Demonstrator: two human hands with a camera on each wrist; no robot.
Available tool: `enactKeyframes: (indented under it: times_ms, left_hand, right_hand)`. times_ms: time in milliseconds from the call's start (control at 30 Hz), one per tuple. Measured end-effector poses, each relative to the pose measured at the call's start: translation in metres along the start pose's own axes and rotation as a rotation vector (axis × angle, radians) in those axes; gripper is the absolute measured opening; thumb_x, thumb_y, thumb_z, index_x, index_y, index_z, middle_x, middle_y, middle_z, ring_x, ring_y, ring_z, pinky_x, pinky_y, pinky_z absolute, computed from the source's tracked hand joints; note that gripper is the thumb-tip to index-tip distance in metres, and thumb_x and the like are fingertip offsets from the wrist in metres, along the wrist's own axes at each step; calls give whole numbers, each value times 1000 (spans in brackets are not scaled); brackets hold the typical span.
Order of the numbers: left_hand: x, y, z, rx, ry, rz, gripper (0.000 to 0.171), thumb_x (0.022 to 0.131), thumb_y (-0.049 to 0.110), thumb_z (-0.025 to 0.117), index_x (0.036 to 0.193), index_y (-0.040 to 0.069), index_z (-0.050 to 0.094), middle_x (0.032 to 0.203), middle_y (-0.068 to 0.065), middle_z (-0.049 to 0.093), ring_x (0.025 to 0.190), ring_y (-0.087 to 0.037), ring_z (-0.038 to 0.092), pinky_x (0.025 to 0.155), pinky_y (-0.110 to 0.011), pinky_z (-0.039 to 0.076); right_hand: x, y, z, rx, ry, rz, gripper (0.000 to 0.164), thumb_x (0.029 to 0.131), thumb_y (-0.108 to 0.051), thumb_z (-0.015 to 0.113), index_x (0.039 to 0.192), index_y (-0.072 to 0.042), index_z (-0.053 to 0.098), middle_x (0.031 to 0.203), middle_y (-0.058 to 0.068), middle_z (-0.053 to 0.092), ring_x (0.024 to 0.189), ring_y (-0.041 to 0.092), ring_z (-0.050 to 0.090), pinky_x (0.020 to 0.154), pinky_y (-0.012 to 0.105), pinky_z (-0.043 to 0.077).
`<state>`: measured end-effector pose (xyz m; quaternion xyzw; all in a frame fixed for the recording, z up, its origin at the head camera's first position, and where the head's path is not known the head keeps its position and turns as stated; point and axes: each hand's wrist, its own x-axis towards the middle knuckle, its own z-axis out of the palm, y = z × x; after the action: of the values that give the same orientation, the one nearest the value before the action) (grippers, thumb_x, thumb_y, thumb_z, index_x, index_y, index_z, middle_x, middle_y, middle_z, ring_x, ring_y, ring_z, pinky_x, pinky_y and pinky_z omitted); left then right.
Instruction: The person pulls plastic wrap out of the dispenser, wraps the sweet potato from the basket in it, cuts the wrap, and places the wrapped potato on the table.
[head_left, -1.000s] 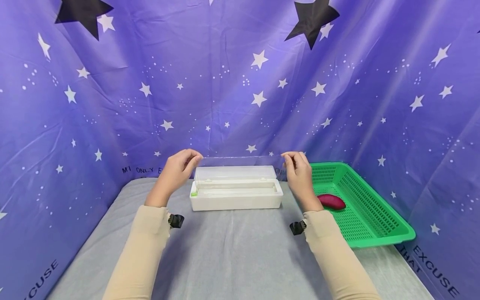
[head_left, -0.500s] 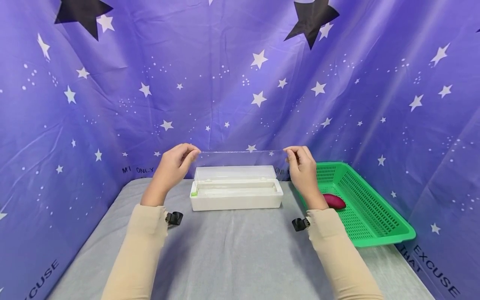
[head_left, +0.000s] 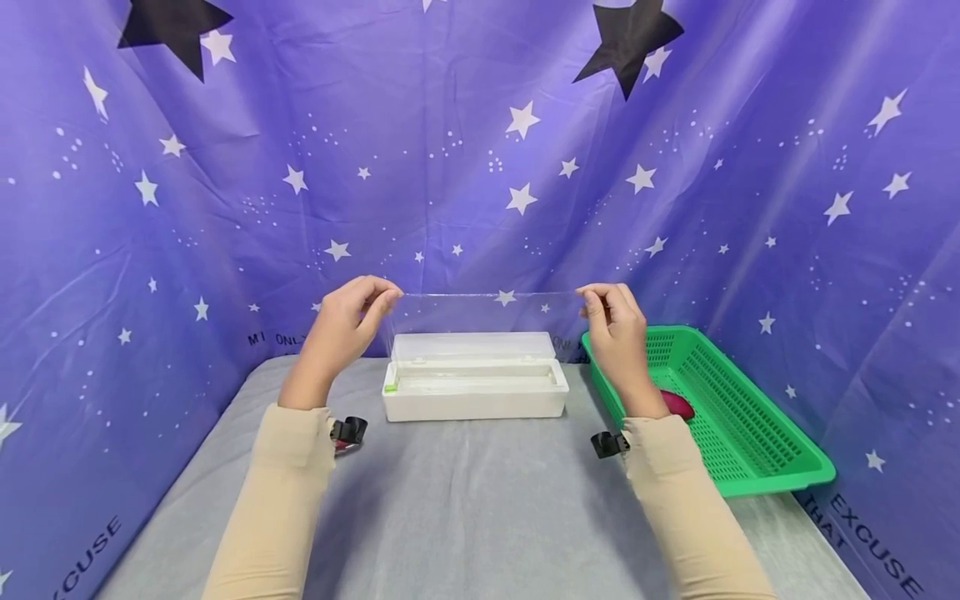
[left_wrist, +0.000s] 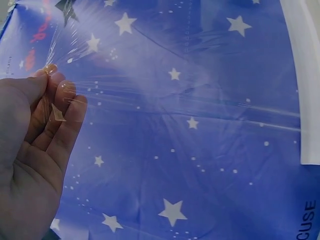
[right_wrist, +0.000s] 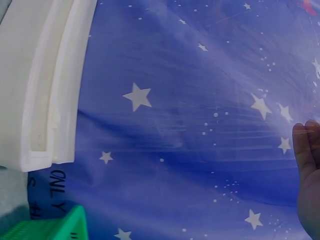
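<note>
Your left hand point(head_left: 341, 323) and right hand point(head_left: 618, 333) have risen, fingers pinching the clear wrap point(head_left: 472, 313), so more is drawn out above the white box point(head_left: 474, 405).

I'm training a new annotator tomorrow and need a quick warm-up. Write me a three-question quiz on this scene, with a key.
1. True or false: the lid of the white box stands open.

2. Multiple choice: what do the left hand and the right hand hold stretched between them?
a) a cotton towel
b) clear film
c) a length of rope

3. Fill in the blank: the dark red item, partly hidden in the head view, lies in the ____ basket.

Key: 1. True. 2. b. 3. Green.
</note>
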<state>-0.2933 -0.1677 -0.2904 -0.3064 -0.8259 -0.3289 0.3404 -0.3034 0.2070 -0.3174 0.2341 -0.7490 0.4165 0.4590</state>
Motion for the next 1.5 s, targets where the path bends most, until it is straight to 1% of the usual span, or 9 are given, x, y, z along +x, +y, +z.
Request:
enactKeyframes:
  times_ms: [133, 267, 400, 567, 733, 1033, 1267, 1367, 1500]
  left_hand:
    - [4, 6, -5, 2, 27, 35, 17, 103, 20, 58, 105, 8, 69, 86, 0, 60, 75, -13, 51, 68, -30, 44]
    - [6, 9, -8, 14, 28, 43, 17, 103, 19, 58, 106, 6, 70, 86, 0, 61, 76, -14, 51, 69, -31, 45]
    - [3, 11, -11, 11, -9, 4, 19, 104, 22, 57, 109, 8, 70, 89, 1, 62, 77, -13, 53, 69, -31, 46]
    - [-6, 15, -16, -15, -60, -28, 17, 103, 21, 59, 111, 11, 71, 92, 4, 64, 77, -12, 54, 70, -33, 47]
    - [-15, 18, -18, -51, -94, -46, 16, 102, 21, 60, 111, 14, 71, 98, 6, 68, 78, -11, 57, 70, -30, 48]
    - [-25, 15, -10, -99, -146, -112, 15, 102, 20, 61, 111, 15, 72, 99, 5, 69, 79, -15, 61, 70, -30, 52]
    - [-32, 6, 1, -131, -180, -147, 15, 102, 18, 61, 110, 12, 72, 93, 4, 69, 75, -13, 62, 67, -28, 52]
    - [-36, 0, 7, -158, -195, -158, 16, 102, 17, 61, 110, 11, 73, 92, 3, 69, 75, -12, 63, 68, -28, 53]
    - [-44, -4, 13, -207, -239, -212, 16, 102, 22, 61, 109, 14, 73, 90, 3, 68, 77, -13, 64, 70, -30, 55]
  right_hand:
    - [5, -10, -3, -1, 29, -17, 14, 102, 0, 55, 104, 6, 68, 92, 19, 57, 77, 22, 58, 69, 13, 45]
    - [9, -31, -9, -2, 24, -24, 13, 100, 7, 54, 101, 11, 66, 89, 24, 56, 75, 28, 58, 68, 11, 43]
    - [10, -50, -20, 25, -54, 39, 13, 100, 6, 54, 102, 12, 66, 87, 24, 58, 75, 31, 58, 64, 13, 41]
    - [6, -58, -36, 76, -184, 145, 16, 102, -1, 54, 105, 7, 68, 88, 20, 60, 74, 23, 59, 59, 17, 41]
    - [-1, -55, -46, 94, -266, 184, 17, 103, -4, 55, 107, 5, 68, 88, 18, 62, 76, 16, 61, 58, 19, 42]
    - [-16, -15, -48, 88, -364, 263, 17, 104, -13, 56, 109, -6, 70, 89, 10, 64, 74, 12, 60, 56, 22, 43]
    - [-29, -6, -46, 78, -437, 322, 20, 105, -16, 54, 114, -5, 68, 92, 14, 65, 80, 23, 63, 61, 24, 46]
    - [-35, -3, -44, 100, -445, 353, 20, 105, -20, 55, 113, -7, 69, 91, 12, 65, 81, 23, 64, 63, 24, 48]
    - [-47, 2, -39, 138, -461, 379, 21, 104, -21, 57, 112, -5, 69, 89, 12, 65, 80, 24, 66, 68, 25, 53]
